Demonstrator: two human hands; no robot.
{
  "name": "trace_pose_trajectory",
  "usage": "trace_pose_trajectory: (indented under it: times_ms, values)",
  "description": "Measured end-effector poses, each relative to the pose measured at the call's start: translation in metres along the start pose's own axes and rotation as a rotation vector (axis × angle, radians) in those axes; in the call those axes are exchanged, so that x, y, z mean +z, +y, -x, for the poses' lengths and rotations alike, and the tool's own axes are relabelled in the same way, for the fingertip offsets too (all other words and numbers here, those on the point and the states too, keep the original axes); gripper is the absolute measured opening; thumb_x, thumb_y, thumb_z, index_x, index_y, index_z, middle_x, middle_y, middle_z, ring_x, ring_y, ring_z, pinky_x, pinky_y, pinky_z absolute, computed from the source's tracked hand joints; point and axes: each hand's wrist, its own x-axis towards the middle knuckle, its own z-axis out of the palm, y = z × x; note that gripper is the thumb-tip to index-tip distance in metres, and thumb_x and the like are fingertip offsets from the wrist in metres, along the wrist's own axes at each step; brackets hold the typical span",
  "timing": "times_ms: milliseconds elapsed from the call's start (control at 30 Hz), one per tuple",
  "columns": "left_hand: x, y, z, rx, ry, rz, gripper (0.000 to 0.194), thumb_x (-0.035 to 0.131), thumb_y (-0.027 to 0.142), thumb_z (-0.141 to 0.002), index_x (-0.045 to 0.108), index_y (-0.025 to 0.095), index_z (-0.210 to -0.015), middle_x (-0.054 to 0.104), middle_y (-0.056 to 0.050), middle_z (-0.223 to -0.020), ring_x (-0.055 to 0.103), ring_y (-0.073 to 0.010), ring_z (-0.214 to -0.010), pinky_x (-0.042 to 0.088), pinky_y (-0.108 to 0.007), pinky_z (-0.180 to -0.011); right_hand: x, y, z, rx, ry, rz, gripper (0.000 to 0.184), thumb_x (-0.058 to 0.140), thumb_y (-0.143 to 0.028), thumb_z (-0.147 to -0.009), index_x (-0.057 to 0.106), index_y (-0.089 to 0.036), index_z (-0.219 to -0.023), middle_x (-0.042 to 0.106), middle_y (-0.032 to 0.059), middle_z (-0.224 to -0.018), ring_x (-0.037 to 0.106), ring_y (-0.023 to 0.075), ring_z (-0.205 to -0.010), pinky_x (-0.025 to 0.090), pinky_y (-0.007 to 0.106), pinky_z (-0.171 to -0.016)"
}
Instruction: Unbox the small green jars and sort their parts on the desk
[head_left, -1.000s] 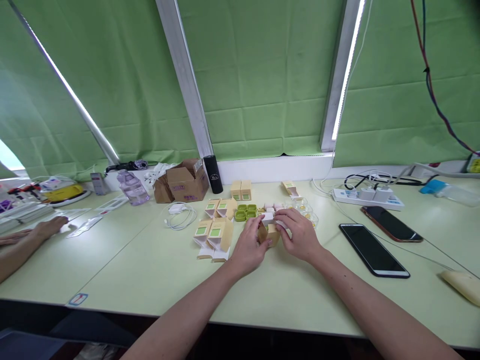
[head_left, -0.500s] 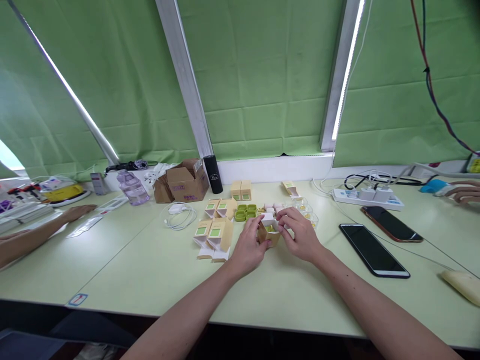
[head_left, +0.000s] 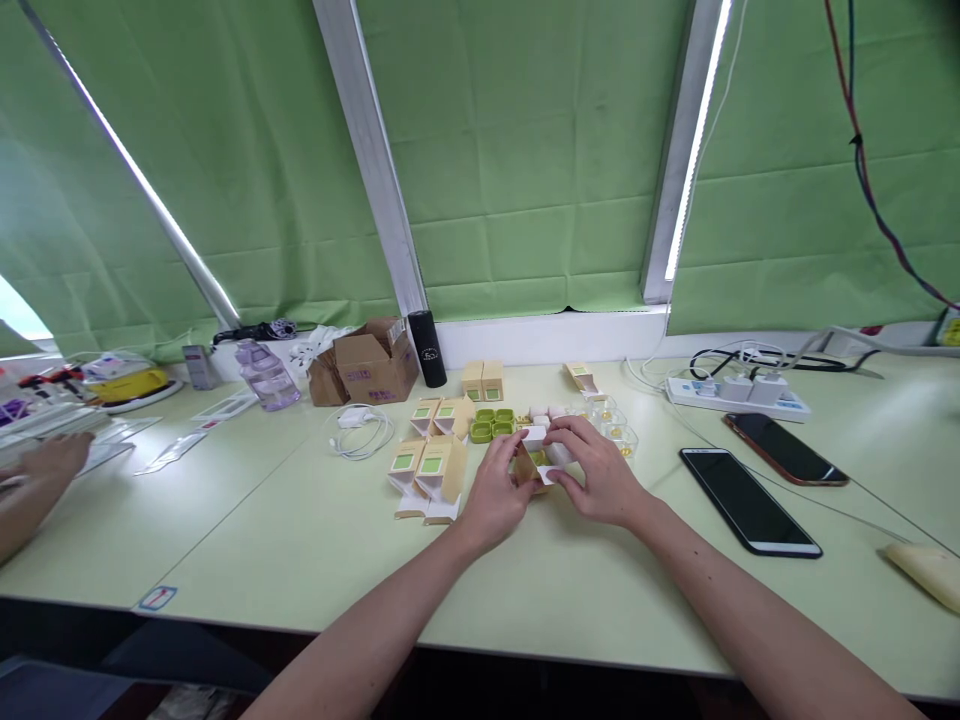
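Observation:
Between my hands a small tan cardboard box (head_left: 523, 468) stands with its top open and white inner flaps raised; something green shows inside. My left hand (head_left: 496, 497) wraps round its left side. The fingers and thumb of my right hand (head_left: 596, 472) hold white flaps at its right side. Just beyond are green square containers (head_left: 491, 425), small pinkish-white pieces (head_left: 546, 413), partly hidden by my fingers, and clear cups with yellow bits (head_left: 616, 432). To the left lie several open tan boxes (head_left: 439, 467) with green labels.
Two closed tan boxes (head_left: 482, 380) and a flattened one (head_left: 581, 378) sit at the back. A black cylinder (head_left: 427, 348), brown carton (head_left: 373, 365) and bottle (head_left: 267, 375) stand left. Phones (head_left: 750, 500) and a power strip (head_left: 739, 397) lie right. A co-worker's hand (head_left: 56, 460) is far left.
My right fingers have spread from a pinch over the box onto its flaps. The co-worker's hand at left has drawn back, and the hand at far right has left the view.

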Motion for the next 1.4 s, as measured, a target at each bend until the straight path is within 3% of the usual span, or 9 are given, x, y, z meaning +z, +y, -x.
trace_pose_trajectory:
  times_ms: [267, 433, 667, 967, 1200, 1333, 1400]
  values:
    - [-0.007, 0.003, 0.002, 0.174, 0.038, -0.362, 0.072, 0.066, 0.013, -0.088, 0.041, 0.029, -0.153, 0.053, -0.012, -0.137, 0.062, -0.0282, -0.122, 0.059, -0.046, -0.097, 0.021, 0.002, 0.002, 0.158, 0.104, -0.128, 0.012, 0.060, -0.019, -0.092, 0.064, -0.024, -0.102, 0.063, 0.0093, -0.109, 0.066, 0.0249, -0.097, 0.059, 0.040, -0.075]
    - [-0.004, 0.005, 0.006, 0.281, 0.010, -0.582, 0.075, 0.057, 0.009, -0.089, 0.032, 0.026, -0.158, 0.053, -0.015, -0.139, 0.059, -0.0310, -0.126, 0.062, -0.043, -0.088, 0.035, -0.001, 0.002, 0.280, 0.117, -0.140, 0.006, 0.060, -0.020, -0.091, 0.066, -0.023, -0.092, 0.061, 0.0077, -0.099, 0.063, 0.0232, -0.087, 0.056, 0.037, -0.068]
    - [-0.003, 0.005, 0.006, 0.315, 0.025, -0.668, 0.074, 0.055, 0.009, -0.089, 0.032, 0.024, -0.158, 0.053, -0.016, -0.138, 0.058, -0.0309, -0.128, 0.062, -0.040, -0.087, 0.034, -0.002, -0.003, 0.435, 0.140, -0.286, 0.012, 0.060, -0.023, -0.088, 0.062, -0.022, -0.077, 0.062, 0.0044, -0.087, 0.058, 0.0183, -0.072, 0.050, 0.033, -0.066]
    - [-0.006, 0.003, 0.004, 0.311, 0.105, -0.704, 0.076, 0.056, 0.008, -0.088, 0.031, 0.025, -0.158, 0.054, -0.015, -0.137, 0.058, -0.0304, -0.128, 0.061, -0.039, -0.088, 0.032, 0.001, -0.003, 0.604, 0.246, -0.645, 0.024, 0.064, -0.044, -0.090, 0.061, -0.022, -0.082, 0.071, 0.0086, -0.101, 0.066, 0.0221, -0.088, 0.057, 0.037, -0.077]
    - [-0.008, 0.004, 0.003, 0.303, 0.126, -0.720, 0.075, 0.054, 0.010, -0.090, 0.030, 0.025, -0.159, 0.055, -0.015, -0.136, 0.058, -0.0305, -0.127, 0.060, -0.037, -0.085, 0.028, 0.001, -0.006, 0.661, 0.292, -0.776, 0.042, 0.069, -0.063, -0.084, 0.058, -0.023, -0.082, 0.073, 0.0093, -0.102, 0.065, 0.0201, -0.080, 0.056, 0.034, -0.069]
    - [-0.008, 0.003, 0.002, 0.329, 0.138, -0.750, 0.074, 0.053, 0.010, -0.090, 0.031, 0.025, -0.159, 0.055, -0.016, -0.135, 0.058, -0.0302, -0.126, 0.060, -0.037, -0.083, 0.017, 0.000, -0.010, 0.674, 0.327, -0.918, 0.042, 0.072, -0.063, -0.082, 0.056, -0.024, -0.082, 0.076, 0.0078, -0.099, 0.063, 0.0191, -0.074, 0.051, 0.030, -0.060]
    - [-0.008, 0.001, 0.001, 0.348, 0.139, -0.782, 0.072, 0.052, 0.009, -0.091, 0.032, 0.024, -0.159, 0.056, -0.016, -0.134, 0.059, -0.0301, -0.126, 0.060, -0.036, -0.082, 0.012, -0.001, -0.011, 0.704, 0.263, -1.016, 0.043, 0.077, -0.061, -0.078, 0.054, -0.024, -0.079, 0.078, 0.0080, -0.099, 0.062, 0.0183, -0.070, 0.048, 0.028, -0.054]
